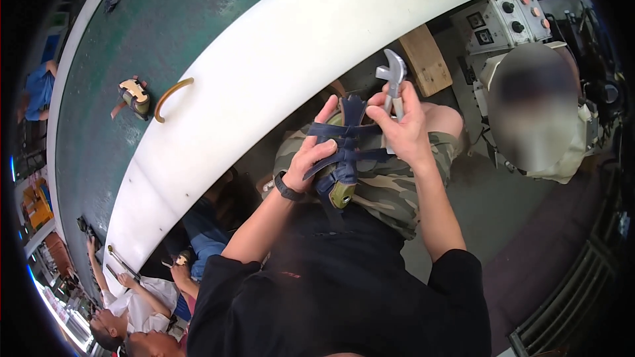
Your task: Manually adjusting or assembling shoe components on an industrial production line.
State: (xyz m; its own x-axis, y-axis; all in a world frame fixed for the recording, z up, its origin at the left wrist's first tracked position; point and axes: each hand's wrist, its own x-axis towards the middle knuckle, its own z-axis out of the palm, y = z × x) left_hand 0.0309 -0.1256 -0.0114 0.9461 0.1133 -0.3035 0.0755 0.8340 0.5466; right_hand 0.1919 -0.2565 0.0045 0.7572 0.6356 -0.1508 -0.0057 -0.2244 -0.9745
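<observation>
A strappy navy shoe upper [346,144] sits on an olive-green shoe last [342,194], held above the person's lap between the two hands. The upper is matte and dark. At least two bands cross a lengthwise strip, their loose ends sticking out at the sides, and the far end fans into a ragged, toothed edge. Bare green shows at the near end, where there is a small dark-rimmed hole.

The left hand [309,157] has its fingers closed around the last, thumb pressed over the straps. The right hand [405,127] has its fingers wrapped around the handles of one pair of silver lasting pincers [394,71], head pointing up, just beside the toothed end. One black wristband [288,188] circles the left wrist, and camouflage shorts [383,192] lie beneath.

Beyond, the white-edged green table [218,20] carries one second shoe last [135,97], olive and beige with reddish-brown straps, and near it one curved amber-brown strip [170,98]. One wooden block [425,61] lies past the pincers; farther right stands one pale control box [497,23] with two black knobs, two dark gauges and three orange buttons.
</observation>
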